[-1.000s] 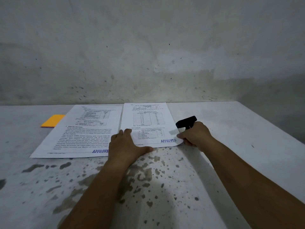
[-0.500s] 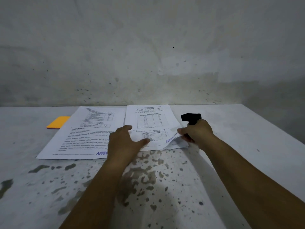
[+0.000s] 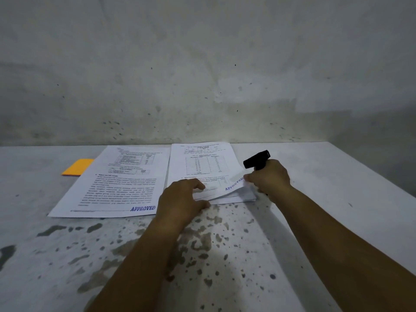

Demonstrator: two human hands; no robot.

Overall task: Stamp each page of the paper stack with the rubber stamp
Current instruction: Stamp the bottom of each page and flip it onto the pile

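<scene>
A stack of printed pages (image 3: 202, 163) lies on the white table, its top sheet marked with a blue APPROVED stamp at the near right corner. That corner (image 3: 234, 184) is lifted and curled. My right hand (image 3: 267, 179) pinches the curled corner with its fingertips while gripping the black rubber stamp (image 3: 256, 159), which sticks up behind the knuckles. My left hand (image 3: 182, 199) rests on the near edge of the stack, fingers spread and slipped under the raised sheet. To the left lies a separate stamped page (image 3: 121, 181) flat on the table.
An orange pad (image 3: 77, 167) sits at the far left beside the stamped page. The table (image 3: 225, 255) is speckled with dark stains near me. A grey wall rises right behind the papers. The table's right edge runs diagonally at the far right.
The near right corner of the top sheet has risen from flat to curled, pinched by my right hand. My left hand has slid its fingers onto the stack's near edge.
</scene>
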